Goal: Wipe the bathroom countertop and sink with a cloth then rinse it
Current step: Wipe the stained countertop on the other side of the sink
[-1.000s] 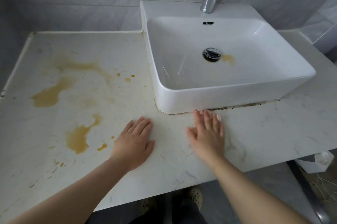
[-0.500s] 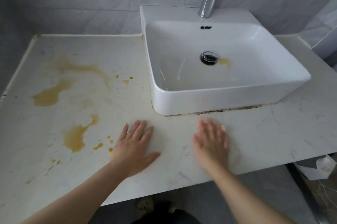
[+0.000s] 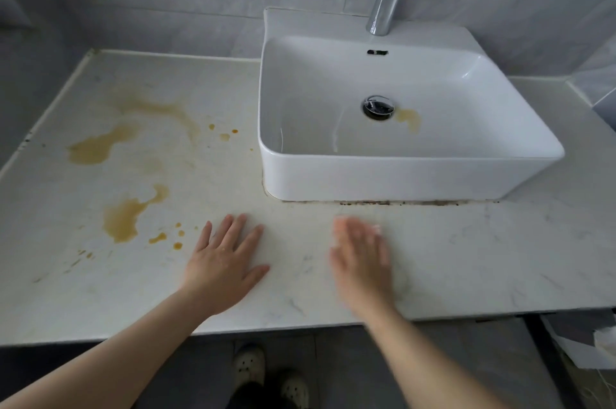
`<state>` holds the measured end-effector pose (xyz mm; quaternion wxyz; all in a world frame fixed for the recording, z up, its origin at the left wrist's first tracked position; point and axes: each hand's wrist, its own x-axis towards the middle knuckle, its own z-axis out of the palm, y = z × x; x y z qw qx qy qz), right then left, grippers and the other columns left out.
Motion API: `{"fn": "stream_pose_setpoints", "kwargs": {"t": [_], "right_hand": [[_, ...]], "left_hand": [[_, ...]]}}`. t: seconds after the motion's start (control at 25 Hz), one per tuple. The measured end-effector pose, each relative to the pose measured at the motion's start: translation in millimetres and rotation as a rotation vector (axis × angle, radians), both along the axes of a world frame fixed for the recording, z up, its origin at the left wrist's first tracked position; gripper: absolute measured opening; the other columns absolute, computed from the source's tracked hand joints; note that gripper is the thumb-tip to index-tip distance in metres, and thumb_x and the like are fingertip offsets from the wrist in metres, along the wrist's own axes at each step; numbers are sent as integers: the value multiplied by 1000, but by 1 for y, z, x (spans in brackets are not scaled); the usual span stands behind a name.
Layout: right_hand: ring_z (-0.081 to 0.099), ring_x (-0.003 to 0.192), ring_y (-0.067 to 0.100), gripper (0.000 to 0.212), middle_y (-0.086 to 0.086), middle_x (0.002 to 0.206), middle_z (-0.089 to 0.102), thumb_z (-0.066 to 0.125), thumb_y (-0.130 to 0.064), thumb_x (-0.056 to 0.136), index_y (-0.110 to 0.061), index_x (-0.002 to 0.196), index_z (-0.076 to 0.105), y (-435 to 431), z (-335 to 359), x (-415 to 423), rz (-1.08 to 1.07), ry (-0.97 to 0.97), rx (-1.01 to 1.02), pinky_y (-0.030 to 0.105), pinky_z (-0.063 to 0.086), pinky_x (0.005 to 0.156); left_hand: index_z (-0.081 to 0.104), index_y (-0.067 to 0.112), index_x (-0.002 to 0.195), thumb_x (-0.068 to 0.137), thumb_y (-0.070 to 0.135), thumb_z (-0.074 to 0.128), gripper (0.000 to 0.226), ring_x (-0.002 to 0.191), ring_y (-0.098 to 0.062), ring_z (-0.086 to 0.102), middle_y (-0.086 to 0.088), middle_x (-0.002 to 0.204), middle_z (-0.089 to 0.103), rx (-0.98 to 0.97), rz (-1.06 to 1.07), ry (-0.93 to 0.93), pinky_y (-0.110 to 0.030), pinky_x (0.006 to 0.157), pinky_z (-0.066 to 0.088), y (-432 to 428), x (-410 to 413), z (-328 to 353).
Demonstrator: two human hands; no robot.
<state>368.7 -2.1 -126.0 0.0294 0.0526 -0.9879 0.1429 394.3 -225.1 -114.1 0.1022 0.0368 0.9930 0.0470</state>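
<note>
left hand (image 3: 224, 263): fingers spread, flat on stained white marble countertop (image 3: 466, 258) | right hand (image 3: 361, 258): blurred, fingers straight, holding nothing | white rectangular ceramic sink (image 3: 393, 175): far right

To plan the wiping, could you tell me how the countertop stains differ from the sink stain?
The countertop stains are several large patches plus drops; the sink stain is one small patch. The countertop stains lie left of the sink; the sink stain sits beside the drain. Both are yellowish.
</note>
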Motion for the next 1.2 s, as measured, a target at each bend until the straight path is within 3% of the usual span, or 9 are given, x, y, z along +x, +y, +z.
{"fn": "stream_pose_setpoints", "kwargs": {"t": [0.16,0.24,0.4,0.52,0.6,0.68,0.84,1.04,1.2], "right_hand": [[44,130,25,43,3,137,51,30,-31,93,-27,135,39,-10,-7,25,439,-126,-145,35,24,112],[44,127,28,48,5,134,49,26,-32,91,-29,138,34,27,-10,-1,270,-132,-122,38,31,110],[8,146,31,59,4,159,12,12,-45,95,-26,151,12,42,-5,-12,-119,-78,170,43,-2,118],[37,134,40,61,11,146,42,27,-53,89,-24,141,42,-20,-8,35,161,-62,148,51,14,108],[41,133,37,57,7,145,45,26,-52,93,-26,141,42,-29,-9,44,374,-31,247,49,17,106],[40,134,34,60,4,148,41,22,-53,91,-26,142,39,-14,-7,26,289,-15,274,47,13,109],[17,143,34,73,9,156,21,8,-56,85,-23,149,23,-31,-3,15,-99,-70,223,47,0,116],[41,133,34,60,6,146,43,31,-49,89,-21,142,42,-85,-4,59,401,-74,273,47,17,108],[1,146,28,60,4,160,3,12,-49,96,-27,151,5,-80,0,17,-51,-108,218,41,-9,116]], "left_hand": [[5,29,149,66,63,-15,91,144,-17,-7,2,158,0,8,44,28,-39,113,-12,7,11,-3],[6,28,149,67,60,-15,90,144,-17,-6,3,157,1,13,54,30,-40,113,-11,11,15,-3],[1,27,149,65,61,-17,92,143,-17,-11,4,157,-5,-10,54,15,-39,114,-12,12,17,-3],[-2,28,148,63,66,-17,94,143,-15,-13,4,157,-8,-8,25,2,-39,113,-13,9,15,-1],[-5,29,148,60,75,-23,101,142,-14,-15,5,156,-12,-22,-17,-16,-39,112,-15,3,15,0],[-7,30,147,59,76,-29,102,141,-13,-16,8,152,-17,-53,-78,-18,-40,111,-16,-6,21,0],[40,24,139,92,59,2,70,133,-17,32,0,144,41,-87,-164,-5,-47,108,9,-30,41,-2],[41,27,137,94,60,11,62,134,-23,35,-2,139,49,-42,-213,60,-51,103,18,-62,57,-11],[33,20,141,84,73,15,80,138,-24,19,-7,146,37,-22,14,151,-51,108,9,-97,71,-12]]}}
